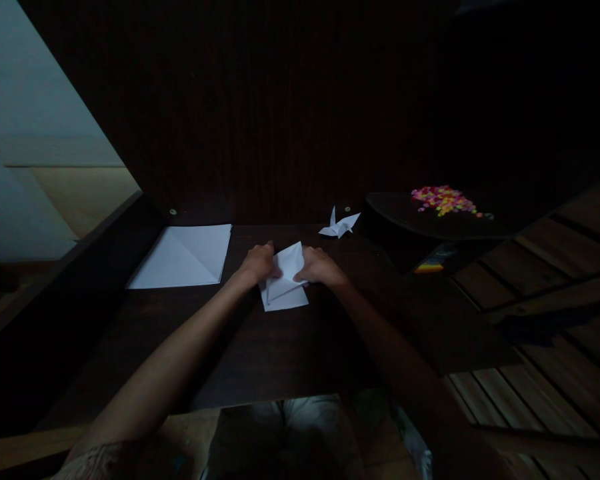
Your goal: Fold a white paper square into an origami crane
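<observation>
Matt, creased paper for folded sheet (286, 283), flat sheets (185, 257) and crane (339, 228); smooth, wood-look desk (260, 360).

a dark wooden desk (250, 367) bears white sheets (180, 259) at ten o'clock, the top one creased diagonally, folded white paper (284, 298) toward twelve, and a paper bird (337, 231) at one. a dark, round-edged shelf (395, 208) at two o'clock carries small, bright pieces (445, 200).

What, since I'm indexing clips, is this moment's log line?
left hand: holding folded paper; right hand: holding folded paper; paper bird: beyond right hand; paper sheets: at left
</observation>
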A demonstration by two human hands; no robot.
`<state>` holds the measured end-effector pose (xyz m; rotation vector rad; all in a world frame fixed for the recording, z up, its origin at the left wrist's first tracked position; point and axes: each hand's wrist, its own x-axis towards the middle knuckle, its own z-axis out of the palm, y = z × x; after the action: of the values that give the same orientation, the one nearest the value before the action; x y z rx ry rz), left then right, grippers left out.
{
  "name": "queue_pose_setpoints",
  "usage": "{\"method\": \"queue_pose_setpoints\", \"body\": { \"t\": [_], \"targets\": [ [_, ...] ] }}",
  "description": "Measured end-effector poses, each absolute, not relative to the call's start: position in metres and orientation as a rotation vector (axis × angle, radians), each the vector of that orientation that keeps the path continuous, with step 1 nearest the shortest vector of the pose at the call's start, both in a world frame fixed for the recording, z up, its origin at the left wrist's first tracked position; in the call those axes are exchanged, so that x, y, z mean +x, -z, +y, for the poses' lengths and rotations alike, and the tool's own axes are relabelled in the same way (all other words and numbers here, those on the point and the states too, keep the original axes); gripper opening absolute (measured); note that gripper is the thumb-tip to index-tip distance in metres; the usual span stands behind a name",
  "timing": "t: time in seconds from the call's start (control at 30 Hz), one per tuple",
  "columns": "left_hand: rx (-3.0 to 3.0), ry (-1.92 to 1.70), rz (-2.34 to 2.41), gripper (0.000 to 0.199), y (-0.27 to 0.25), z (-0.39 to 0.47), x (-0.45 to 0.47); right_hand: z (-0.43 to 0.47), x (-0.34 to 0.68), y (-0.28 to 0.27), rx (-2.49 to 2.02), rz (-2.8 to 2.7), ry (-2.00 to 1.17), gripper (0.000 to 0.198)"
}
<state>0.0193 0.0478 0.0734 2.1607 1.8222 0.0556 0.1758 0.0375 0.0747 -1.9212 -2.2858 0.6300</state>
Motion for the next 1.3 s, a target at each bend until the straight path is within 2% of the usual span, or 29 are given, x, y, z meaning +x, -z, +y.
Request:
{"method": "queue_pose_setpoints", "body": {
  "t": [0.1, 0.23, 0.43, 0.83, 0.93, 1.07, 1.17, 1.3],
  "targets": [
    [2.206, -0.161, 1.746, 0.058, -0.067, 0.049, 0.012, 0.033, 0.178, -0.076, -1.877, -2.196, -0.785, 0.034],
    [2.253, -0.313, 1.612, 0.056, -0.059, 0.05, 0.002, 0.034, 0.182, -0.074, -1.871, -2.086, -0.773, 0.04],
    [2.179, -0.589, 1.471, 0.045, -0.053, 0.048, -0.006, 0.033, 0.181, -0.066, -1.72, -1.925, -1.256, 0.021],
    [2.385, -0.439, 1.267, 0.029, -0.059, 0.058, -0.01, 0.029, 0.177, -0.051, -1.63, -1.745, -1.526, 0.018],
    [2.531, -0.246, 1.165, 0.027, -0.065, 0.062, -0.009, 0.03, 0.177, -0.049, -1.623, -1.789, -1.501, 0.015],
    [2.674, -0.097, 1.156, 0.034, -0.066, 0.062, -0.009, 0.029, 0.18, -0.048, -1.585, -1.993, -1.232, 0.013],
    [2.702, -0.087, 1.185, 0.039, -0.062, 0.058, -0.009, 0.022, 0.182, -0.053, -1.513, -2.159, -0.969, 0.018],
    [2.622, -0.182, 1.22, 0.037, -0.059, 0.056, -0.008, 0.012, 0.18, -0.061, -1.559, -2.233, -0.821, 0.021]
  ]
}}
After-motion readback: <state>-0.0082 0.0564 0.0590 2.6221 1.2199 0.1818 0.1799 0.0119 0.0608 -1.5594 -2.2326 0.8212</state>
